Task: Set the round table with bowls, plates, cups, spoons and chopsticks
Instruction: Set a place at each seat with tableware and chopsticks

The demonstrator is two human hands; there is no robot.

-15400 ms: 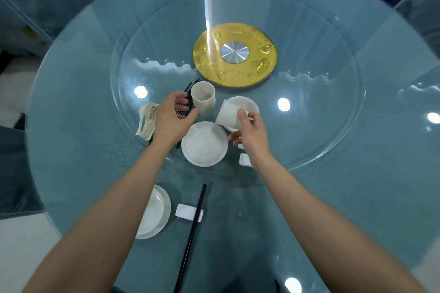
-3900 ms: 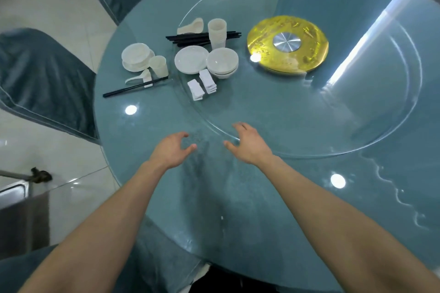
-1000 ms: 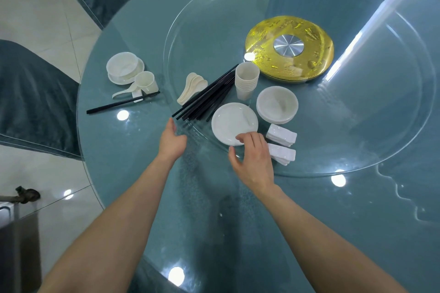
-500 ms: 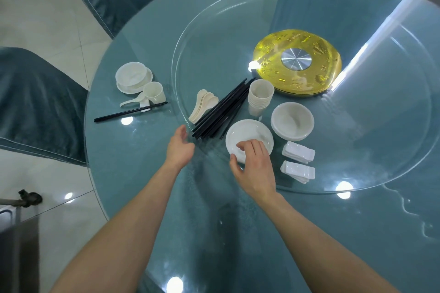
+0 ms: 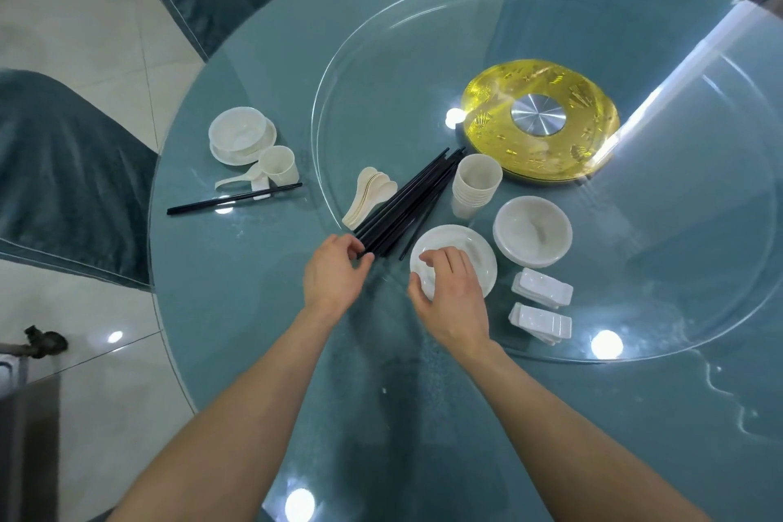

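Head view, round table [image 5: 254,352]: one finished setting [image 5: 241,136] sat at its far-left edge. The step in hand looked like starting the next place, nearer the person.
Turntable [image 5: 699,267]: glass, it carried all the stock, grouped near its front-left rim.
Right hand [image 5: 449,292]: fingers were curled over the plate stack [image 5: 470,254], thumb at its near-left rim, gripping. Next move likely needed only the top plate peeled off, lifted past the turntable rim and set on bare table.
Left hand [image 5: 334,273]: fingertips were curled narrow onto the near ends of the chopstick bundle [image 5: 411,203]. Whether a pair was separated couldn't be told. It needed exactly two sticks.
Bowl stack [image 5: 532,231]: right of the plates, untouched.
Cup stack [image 5: 476,182]: behind the plates, upright.
Spoons [image 5: 370,193]: nested, just left of the bundle.
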